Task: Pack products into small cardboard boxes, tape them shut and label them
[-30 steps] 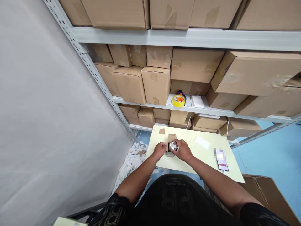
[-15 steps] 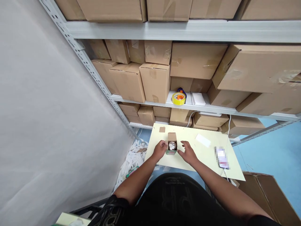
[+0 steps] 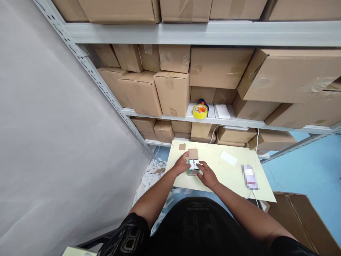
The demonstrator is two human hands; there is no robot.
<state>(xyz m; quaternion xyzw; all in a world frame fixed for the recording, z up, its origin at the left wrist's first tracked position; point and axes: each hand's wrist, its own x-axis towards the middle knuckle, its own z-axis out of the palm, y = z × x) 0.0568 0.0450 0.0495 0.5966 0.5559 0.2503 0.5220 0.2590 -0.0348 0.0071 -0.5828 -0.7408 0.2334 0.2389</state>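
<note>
A small carton [image 3: 193, 172] with a green front stands on the pale yellow table [image 3: 213, 177]. Its brown lid flap [image 3: 193, 154] sticks up at the back, and white side flaps [image 3: 194, 164] lie folded inward over the opening. My left hand [image 3: 182, 165] grips the carton's left side, thumb at a side flap and fingers by the lid flap. On the right side my right hand [image 3: 206, 174] holds it, index finger at the other flap and thumb low by the front corner. Whatever is inside the carton is covered by the flaps.
A phone [image 3: 249, 177] with a white cable lies on the right. A white paper slip [image 3: 228, 158] and a brown cardboard square [image 3: 182, 147] are on the table. Shelves behind hold cartons [image 3: 172, 94] and a yellow tape roll [image 3: 200, 111]. White scraps [image 3: 149, 177] cover the floor at left.
The carton's side flaps have been folded inward, hiding the round silvery thing seen inside before. Both hands have closed in on the carton. The view has shifted slightly.
</note>
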